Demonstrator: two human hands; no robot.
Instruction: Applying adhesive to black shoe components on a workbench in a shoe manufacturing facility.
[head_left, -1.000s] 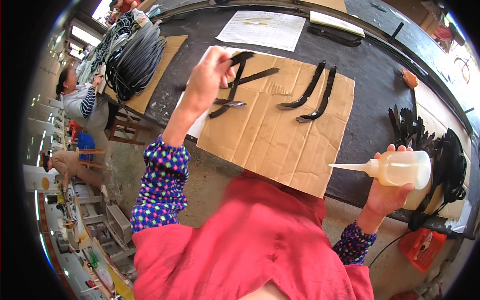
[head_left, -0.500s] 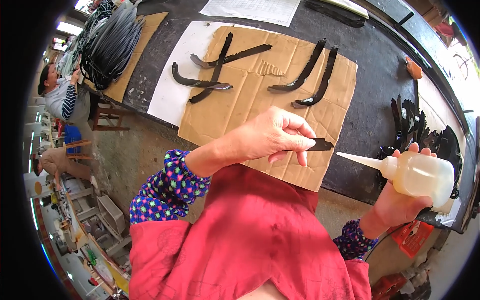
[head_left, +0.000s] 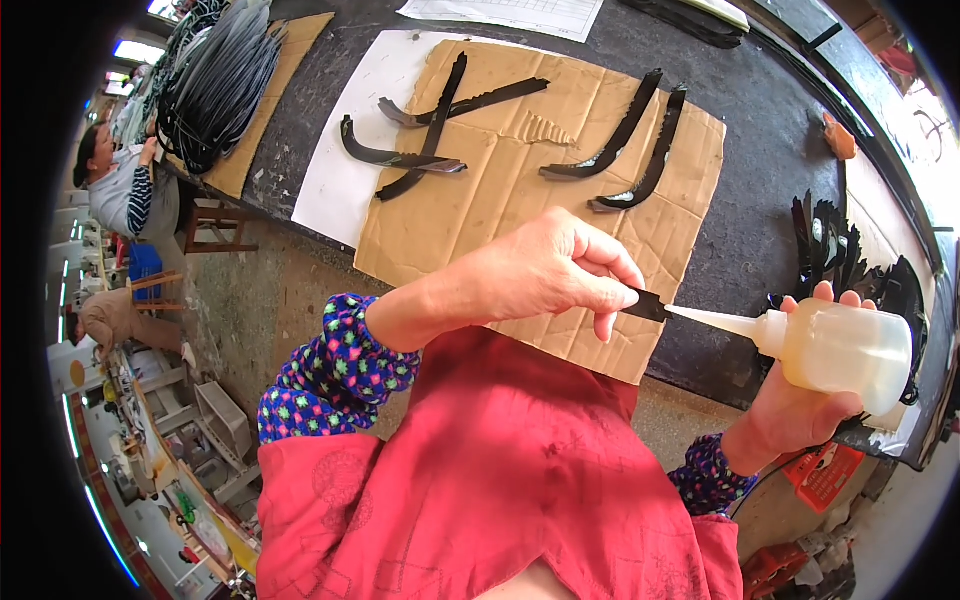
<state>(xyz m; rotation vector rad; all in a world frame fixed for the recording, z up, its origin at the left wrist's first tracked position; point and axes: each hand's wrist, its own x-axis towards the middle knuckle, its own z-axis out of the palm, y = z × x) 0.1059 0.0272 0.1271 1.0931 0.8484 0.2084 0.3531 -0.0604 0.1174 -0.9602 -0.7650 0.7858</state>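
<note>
Between thumb and fingers, my left hand pinches a short black strip above the near right part of a cardboard sheet. My right hand is wrapped round a translucent squeeze bottle of pale yellowish liquid, tipped on its side. Its long tapered nozzle points left, and the tip meets the strip's free end or lies very close to it. On the cardboard, two curved black strips lie side by side at right, and several more cross each other at left.
A pile of black pieces lies at the table's right, near an orange lump. White paper sticks out under the cardboard, and a printed sheet lies beyond. Bundled dark cords stand far left, beside another person.
The bottle's nozzle and the black strip have come together at the strip's free end. The strip now tilts slightly downward to the right. Both hands keep their grip.
</note>
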